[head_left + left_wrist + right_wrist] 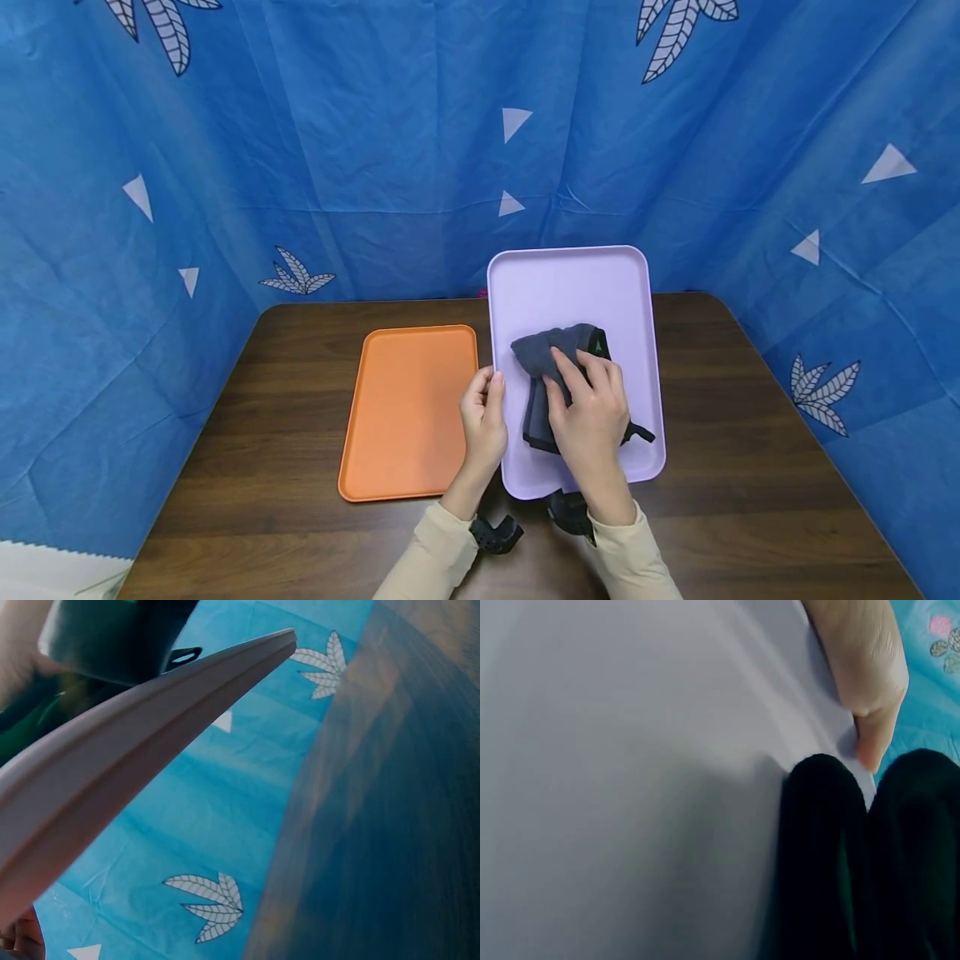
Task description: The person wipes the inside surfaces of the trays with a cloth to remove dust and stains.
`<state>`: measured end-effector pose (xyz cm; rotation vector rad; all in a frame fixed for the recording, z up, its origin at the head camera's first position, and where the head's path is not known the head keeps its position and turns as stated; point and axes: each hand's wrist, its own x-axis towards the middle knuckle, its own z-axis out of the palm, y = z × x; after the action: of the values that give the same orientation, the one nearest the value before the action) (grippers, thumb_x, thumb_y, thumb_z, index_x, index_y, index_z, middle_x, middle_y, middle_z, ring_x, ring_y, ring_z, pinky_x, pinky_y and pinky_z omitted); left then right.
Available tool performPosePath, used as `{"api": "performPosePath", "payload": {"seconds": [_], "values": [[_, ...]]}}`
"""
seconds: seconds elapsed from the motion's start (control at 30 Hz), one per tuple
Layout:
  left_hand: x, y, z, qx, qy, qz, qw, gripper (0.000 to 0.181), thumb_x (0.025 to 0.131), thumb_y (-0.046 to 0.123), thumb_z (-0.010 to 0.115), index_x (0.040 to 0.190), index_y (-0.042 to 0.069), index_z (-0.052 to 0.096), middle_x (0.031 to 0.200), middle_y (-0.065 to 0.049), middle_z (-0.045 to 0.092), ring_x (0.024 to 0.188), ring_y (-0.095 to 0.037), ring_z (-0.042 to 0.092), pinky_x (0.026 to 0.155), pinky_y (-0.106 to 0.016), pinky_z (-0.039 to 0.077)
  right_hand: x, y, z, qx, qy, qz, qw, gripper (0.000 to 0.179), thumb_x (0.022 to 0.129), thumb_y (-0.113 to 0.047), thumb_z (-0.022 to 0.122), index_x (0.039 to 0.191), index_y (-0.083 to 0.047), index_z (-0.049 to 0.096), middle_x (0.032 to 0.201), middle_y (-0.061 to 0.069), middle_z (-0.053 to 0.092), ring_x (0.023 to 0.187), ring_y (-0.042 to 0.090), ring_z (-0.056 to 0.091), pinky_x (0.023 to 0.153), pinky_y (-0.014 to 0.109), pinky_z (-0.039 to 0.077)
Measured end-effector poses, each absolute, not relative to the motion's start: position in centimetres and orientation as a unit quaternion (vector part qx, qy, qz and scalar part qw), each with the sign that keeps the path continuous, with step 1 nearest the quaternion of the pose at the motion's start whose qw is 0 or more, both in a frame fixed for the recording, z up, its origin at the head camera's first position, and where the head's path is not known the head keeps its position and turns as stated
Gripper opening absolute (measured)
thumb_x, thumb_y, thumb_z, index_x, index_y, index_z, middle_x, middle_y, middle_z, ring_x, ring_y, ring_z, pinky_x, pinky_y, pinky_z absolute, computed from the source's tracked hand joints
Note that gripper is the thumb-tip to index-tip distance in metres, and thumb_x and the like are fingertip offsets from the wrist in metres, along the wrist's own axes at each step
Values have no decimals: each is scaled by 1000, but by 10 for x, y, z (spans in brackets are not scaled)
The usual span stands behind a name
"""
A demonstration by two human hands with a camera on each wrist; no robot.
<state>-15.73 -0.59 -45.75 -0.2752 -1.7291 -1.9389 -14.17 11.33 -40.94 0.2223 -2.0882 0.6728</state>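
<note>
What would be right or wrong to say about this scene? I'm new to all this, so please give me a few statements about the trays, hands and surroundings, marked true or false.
1. The left hand holds the purple tray by its edge. True.
2. The right hand is well away from the fabric. False: the right hand touches the dark grey fabric.
3. The orange tray lies on the wooden table. True.
4. The dark grey fabric lies in the orange tray. False: it is in the purple tray.
5. The curtain is red. False: the curtain is blue.
</note>
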Motion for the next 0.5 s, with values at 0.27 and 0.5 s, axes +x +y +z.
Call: {"api": "performPosePath", "payload": {"seconds": [0.27,0.5], "values": [[-157,-6,-457,-119,-621,-736,242,23,99,-1,46,110,-13,62,89,-25,64,84,-1,58,75,-15,49,-136,101,-404,163,-854,238,432,31,76,-6,80,107,-9,76,105,17,69,97,36,59,79,51,51],[-157,-7,-455,-137,-618,-735,242,25,101,2,45,114,-12,61,104,-29,66,99,-3,61,87,-19,51,-135,99,-404,175,-851,226,441,30,78,-8,79,107,-10,76,106,16,70,97,37,59,77,51,50]]}}
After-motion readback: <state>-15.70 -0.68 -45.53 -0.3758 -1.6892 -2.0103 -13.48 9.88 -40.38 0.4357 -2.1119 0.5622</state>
